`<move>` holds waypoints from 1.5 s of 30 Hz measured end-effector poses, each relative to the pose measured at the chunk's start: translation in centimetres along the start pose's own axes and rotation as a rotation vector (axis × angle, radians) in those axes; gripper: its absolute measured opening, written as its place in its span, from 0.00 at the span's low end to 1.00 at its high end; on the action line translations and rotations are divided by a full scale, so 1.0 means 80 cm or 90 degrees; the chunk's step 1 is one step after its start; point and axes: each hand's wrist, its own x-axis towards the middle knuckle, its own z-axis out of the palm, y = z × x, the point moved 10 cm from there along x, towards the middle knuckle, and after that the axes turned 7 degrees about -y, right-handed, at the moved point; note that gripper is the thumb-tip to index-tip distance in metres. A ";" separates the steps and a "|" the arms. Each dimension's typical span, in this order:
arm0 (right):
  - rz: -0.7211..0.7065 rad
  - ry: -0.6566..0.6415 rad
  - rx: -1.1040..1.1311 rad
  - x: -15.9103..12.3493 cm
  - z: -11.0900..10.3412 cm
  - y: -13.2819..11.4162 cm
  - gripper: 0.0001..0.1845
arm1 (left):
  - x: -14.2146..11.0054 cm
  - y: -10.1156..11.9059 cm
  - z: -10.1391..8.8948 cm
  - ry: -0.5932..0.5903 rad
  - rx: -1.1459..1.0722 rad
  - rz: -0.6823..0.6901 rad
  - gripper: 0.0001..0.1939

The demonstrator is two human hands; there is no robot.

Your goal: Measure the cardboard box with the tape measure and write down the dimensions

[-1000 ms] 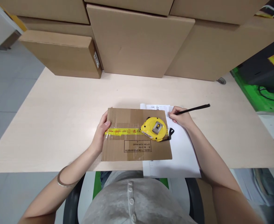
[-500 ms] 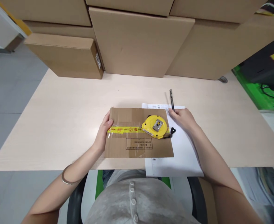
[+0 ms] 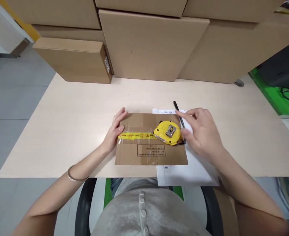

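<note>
A flat cardboard parcel (image 3: 134, 155) sealed with a yellow printed tape strip (image 3: 134, 135) lies on the pale table (image 3: 73, 111) in front of me. A yellow tape measure (image 3: 167, 132) sits on its right half. My left hand (image 3: 115, 131) rests against the parcel's left edge, fingers stretched out. My right hand (image 3: 202, 132), slightly blurred, hovers just right of the tape measure with fingers apart and nothing in them. A black pen (image 3: 177, 109) lies on the white paper sheet (image 3: 188, 172) that sticks out from under the parcel, partly beneath my fingers.
Large cardboard boxes (image 3: 151, 46) are stacked along the table's far side, with a smaller one (image 3: 73, 60) at the left. A green and black object (image 3: 272, 88) stands off the table's right end. Grey floor lies to the left.
My right hand stopped writing, swung the pen upright, laid it on the paper and moved down toward the tape measure. My left hand's fingers stretched out along the parcel's edge.
</note>
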 end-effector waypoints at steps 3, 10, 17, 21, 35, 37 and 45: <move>-0.044 -0.058 0.046 -0.003 0.011 -0.040 0.32 | 0.003 -0.002 0.006 -0.027 -0.039 -0.007 0.20; -0.010 -0.130 0.372 0.023 0.037 -0.069 0.27 | 0.003 -0.010 0.014 -0.022 -0.179 -0.030 0.23; -0.267 -0.255 0.337 0.080 0.056 -0.189 0.20 | 0.006 -0.031 0.003 0.001 -0.211 -0.074 0.33; -0.261 -0.267 0.300 0.080 0.062 -0.187 0.19 | 0.012 -0.035 -0.002 -0.108 -0.137 -0.044 0.32; 0.127 -0.172 0.237 -0.054 -0.027 0.070 0.20 | 0.021 0.009 0.000 -0.278 0.081 0.222 0.24; 0.145 -0.181 0.247 -0.060 -0.025 0.071 0.19 | 0.021 0.011 0.000 -0.283 0.104 0.242 0.23; 0.161 -0.224 0.277 -0.054 -0.008 0.068 0.19 | 0.020 0.019 0.000 -0.280 0.114 0.256 0.23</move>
